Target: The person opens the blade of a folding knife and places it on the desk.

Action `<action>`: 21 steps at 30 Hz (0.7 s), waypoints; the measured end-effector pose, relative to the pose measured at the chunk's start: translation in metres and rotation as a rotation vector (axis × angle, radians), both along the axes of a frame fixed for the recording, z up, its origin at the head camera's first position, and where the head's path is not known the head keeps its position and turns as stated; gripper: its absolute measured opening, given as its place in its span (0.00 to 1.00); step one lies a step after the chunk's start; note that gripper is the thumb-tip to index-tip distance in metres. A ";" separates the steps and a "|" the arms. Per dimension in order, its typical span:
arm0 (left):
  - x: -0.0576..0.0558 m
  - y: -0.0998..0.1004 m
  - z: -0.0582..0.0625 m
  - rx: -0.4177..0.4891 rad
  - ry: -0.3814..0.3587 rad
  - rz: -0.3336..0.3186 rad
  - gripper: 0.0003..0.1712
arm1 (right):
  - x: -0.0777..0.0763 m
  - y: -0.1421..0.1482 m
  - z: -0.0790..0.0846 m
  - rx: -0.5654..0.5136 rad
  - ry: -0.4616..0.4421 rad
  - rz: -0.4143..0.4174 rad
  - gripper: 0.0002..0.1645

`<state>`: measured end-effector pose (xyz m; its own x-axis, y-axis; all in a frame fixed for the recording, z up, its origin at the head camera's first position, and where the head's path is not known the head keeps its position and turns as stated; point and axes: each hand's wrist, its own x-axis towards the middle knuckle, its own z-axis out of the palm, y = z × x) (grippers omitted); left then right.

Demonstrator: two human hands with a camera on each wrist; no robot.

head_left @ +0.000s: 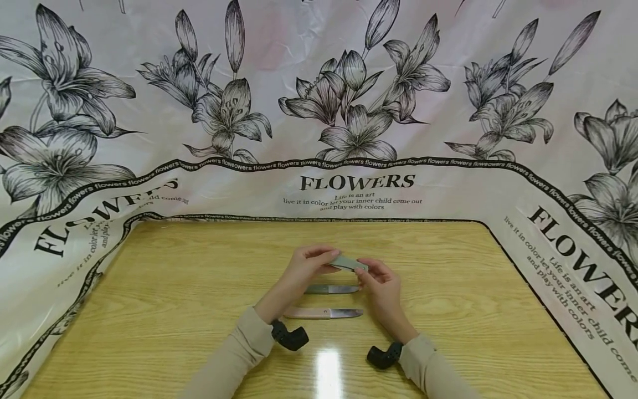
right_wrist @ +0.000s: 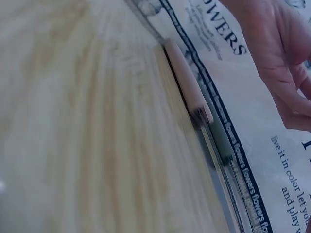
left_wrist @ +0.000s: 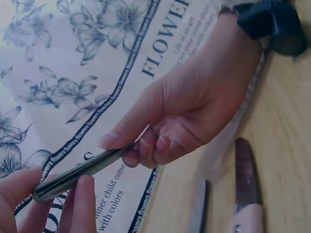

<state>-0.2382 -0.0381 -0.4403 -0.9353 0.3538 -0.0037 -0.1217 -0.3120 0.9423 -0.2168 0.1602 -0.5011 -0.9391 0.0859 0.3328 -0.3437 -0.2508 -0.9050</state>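
In the head view a green-handled folding knife (head_left: 349,262) is held above the table. My left hand (head_left: 310,265) pinches its left end, and my right hand (head_left: 382,281) pinches its right end between thumb and fingers. The left wrist view shows the knife (left_wrist: 80,175) edge-on, with a thin bright edge by the right fingertips; how far its blade is out I cannot tell. Below the hands lie a second green-handled knife (head_left: 321,288) and a pink-handled knife (head_left: 314,313), both with blades out and pointing right. The left forearm partly covers their handle ends.
The wood-grain table (head_left: 174,288) has a glare spot near its front edge. A white floral cloth (head_left: 359,191) with printed lettering stands around the back and sides. Black wrist-worn devices (head_left: 291,337) sit on both wrists, over the front of the table.
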 end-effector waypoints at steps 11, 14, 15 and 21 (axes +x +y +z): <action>0.020 -0.028 -0.017 0.236 0.029 -0.166 0.24 | 0.013 -0.013 0.000 0.053 0.012 0.078 0.10; 0.024 -0.033 -0.024 0.220 0.051 -0.163 0.22 | 0.016 -0.015 0.000 0.100 0.027 0.077 0.08; 0.024 -0.035 -0.026 0.206 0.066 -0.160 0.20 | 0.016 -0.016 0.000 0.107 0.032 0.078 0.08; 0.026 -0.041 -0.037 0.134 0.156 -0.110 0.11 | 0.021 -0.019 -0.001 0.150 0.079 0.085 0.06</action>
<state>-0.2117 -0.0788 -0.4775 -0.8769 0.4409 0.1915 -0.0183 -0.4288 0.9032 -0.1956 0.1407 -0.5021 -0.9112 -0.0491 0.4090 -0.3985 -0.1468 -0.9054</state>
